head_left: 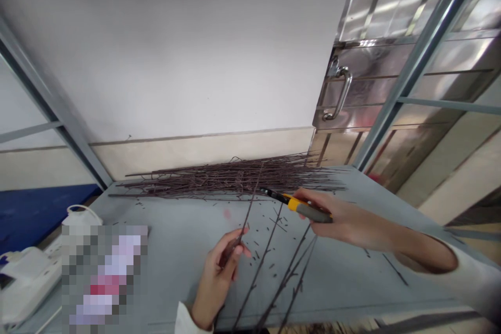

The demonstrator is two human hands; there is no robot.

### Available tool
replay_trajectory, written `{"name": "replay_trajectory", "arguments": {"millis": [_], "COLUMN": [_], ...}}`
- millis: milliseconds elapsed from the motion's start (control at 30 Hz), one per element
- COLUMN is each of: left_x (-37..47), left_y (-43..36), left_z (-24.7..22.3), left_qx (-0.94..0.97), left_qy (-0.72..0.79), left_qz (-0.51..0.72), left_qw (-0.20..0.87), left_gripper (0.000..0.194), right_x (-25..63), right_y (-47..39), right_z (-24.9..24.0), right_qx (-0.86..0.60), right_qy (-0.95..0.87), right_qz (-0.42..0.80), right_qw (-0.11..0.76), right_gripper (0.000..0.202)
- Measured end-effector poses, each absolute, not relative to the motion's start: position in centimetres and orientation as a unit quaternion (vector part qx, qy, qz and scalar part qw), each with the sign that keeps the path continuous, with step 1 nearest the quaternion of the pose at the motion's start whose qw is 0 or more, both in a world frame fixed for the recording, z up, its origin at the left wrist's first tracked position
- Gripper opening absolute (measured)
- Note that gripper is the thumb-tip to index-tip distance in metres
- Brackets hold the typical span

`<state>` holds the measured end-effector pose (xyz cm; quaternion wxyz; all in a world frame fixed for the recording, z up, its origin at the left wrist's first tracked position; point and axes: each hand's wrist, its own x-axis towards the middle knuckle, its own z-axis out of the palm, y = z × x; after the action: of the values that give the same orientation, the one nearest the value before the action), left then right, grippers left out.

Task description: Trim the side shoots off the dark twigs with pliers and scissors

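My left hand (224,271) is closed round the lower part of a thin dark twig (251,203), which slants up and away from me. In my right hand (332,219) is a pair of pruning shears (303,207) with yellow and grey handles. Their dark tip is close beside the twig; whether the blades touch it I cannot tell. Several more twigs (266,253) lie between my hands and run over the near edge of the table. Behind them a long pile of dark twigs (219,180) lies across the back.
Small cut bits are scattered over the grey table (176,240). A white power strip (35,282) with plugs sits at the left, beside a blurred-out object (113,271). Metal posts (410,57) rise at the table's back corners, with a wall (188,52) behind and a metal door (360,83) at right.
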<state>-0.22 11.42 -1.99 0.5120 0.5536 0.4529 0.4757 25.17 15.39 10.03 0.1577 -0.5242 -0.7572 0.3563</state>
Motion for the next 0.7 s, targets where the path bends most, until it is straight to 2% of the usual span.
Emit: {"name": "replay_trajectory", "arguments": {"millis": [167, 367, 700], "left_x": [-0.3, 0.0, 0.0], "left_y": [11.4, 11.5, 11.1], "left_z": [-1.8, -1.7, -1.7], "left_qx": [0.561, 0.567, 0.563], "left_qy": [0.455, 0.445, 0.449], "left_qz": [0.464, 0.456, 0.459], "left_qw": [0.513, 0.522, 0.52], "left_gripper": [0.051, 0.05, 0.051], "right_x": [26.1, 25.7, 26.0], "right_y": [15.5, 15.5, 15.6], "right_z": [9.6, 10.1, 9.1], "right_qx": [-0.523, -0.533, -0.511], "right_qy": [-0.755, -0.745, -0.742], "right_qz": [0.354, 0.369, 0.392], "right_qw": [0.176, 0.156, 0.186], "right_gripper": [0.038, 0.042, 0.036]}}
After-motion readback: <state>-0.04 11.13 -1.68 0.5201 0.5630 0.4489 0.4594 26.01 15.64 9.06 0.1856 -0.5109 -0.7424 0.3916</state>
